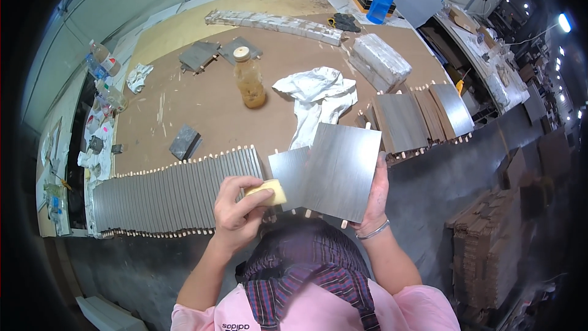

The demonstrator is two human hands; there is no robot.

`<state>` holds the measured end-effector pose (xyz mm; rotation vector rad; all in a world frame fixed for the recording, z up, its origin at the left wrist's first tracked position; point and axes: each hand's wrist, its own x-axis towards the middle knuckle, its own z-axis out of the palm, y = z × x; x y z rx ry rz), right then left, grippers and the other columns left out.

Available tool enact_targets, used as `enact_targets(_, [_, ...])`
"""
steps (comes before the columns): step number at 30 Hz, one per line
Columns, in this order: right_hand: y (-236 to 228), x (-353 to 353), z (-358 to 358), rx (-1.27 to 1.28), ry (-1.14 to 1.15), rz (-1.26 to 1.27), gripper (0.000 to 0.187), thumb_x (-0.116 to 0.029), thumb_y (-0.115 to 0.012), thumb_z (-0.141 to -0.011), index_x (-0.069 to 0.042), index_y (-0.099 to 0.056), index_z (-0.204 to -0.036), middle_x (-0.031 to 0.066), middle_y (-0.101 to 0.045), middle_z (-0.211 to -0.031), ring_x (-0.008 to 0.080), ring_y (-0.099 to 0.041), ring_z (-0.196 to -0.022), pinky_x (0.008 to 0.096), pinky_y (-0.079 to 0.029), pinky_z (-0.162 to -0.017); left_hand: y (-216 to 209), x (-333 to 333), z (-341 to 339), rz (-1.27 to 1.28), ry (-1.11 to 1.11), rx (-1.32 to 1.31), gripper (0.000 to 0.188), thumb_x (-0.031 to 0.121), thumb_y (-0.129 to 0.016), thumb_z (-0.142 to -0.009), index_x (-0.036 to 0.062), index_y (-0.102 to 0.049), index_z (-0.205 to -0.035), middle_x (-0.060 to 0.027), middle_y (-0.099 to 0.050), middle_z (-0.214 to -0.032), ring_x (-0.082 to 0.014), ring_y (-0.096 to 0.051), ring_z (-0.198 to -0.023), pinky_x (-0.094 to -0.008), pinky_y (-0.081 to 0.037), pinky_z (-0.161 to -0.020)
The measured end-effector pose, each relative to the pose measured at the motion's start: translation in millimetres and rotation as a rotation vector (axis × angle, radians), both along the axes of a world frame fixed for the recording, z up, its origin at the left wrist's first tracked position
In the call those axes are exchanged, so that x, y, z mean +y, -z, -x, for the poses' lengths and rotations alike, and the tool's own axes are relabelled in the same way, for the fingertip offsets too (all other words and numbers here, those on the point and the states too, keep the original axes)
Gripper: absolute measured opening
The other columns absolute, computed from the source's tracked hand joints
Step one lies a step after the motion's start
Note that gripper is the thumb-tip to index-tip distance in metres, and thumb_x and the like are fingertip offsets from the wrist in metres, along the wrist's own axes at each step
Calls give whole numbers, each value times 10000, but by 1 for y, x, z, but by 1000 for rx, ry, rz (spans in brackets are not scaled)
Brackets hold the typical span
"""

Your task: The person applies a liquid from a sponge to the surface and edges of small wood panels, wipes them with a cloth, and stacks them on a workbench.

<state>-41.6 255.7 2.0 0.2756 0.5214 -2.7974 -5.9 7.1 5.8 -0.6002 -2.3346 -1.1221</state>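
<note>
Between the thumb and fingers of my left hand is a yellow sponge. My right hand grips the right edge of a grey wood-grain panel with small wooden dowels sticking out of its ends. The panel is tilted up toward me, just right of the sponge and apart from it. Partly behind it, a second grey panel lies at the table's near edge. To the left stands a long row of similar doweled panels packed on edge. Farther right, more panels lean in a fanned stack.
A white cloth and a jar of amber liquid stand mid-table. A dark block lies left, with two small panels beyond. Wrapped bars and a blue bottle are farther back. Stacked boards stand on the floor at right.
</note>
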Motion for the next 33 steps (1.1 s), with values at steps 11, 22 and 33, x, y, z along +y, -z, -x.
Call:
enact_targets(11, [25,-1,-19,-6,-120,209,708,-292,-688,-795,7,-442,-1388,188,-550,-1328,340,-550,-1203,483,-452,-1033,-16,32,4,-328,122,-175,360,44,-780,-701,13,-694,-1048,-149,-645,-1043,-244,-645,-930,-319,-512,-803])
enact_targets(22, [24,9,-31,172,-204,-93,787,4,-720,-576,7,-512,-1334,169,-616,-1255,335,-597,-1172,459,-476,-1034,-55,72,16,-225,244,46,382,108,-795,-719,18,-686,-1074,-154,-636,-1022,-244,-642,-841,-325,-528,-715])
enact_targets(33, [1,3,-27,218,-277,-263,1311,26,-741,-496,-181,-44,-1587,110,-357,-1524,287,-397,-1384,413,-310,-1159,-42,70,39,-212,120,60,385,39,-779,-686,10,-678,-1056,-152,-625,-1015,-265,-644,-848,-334,-527,-727])
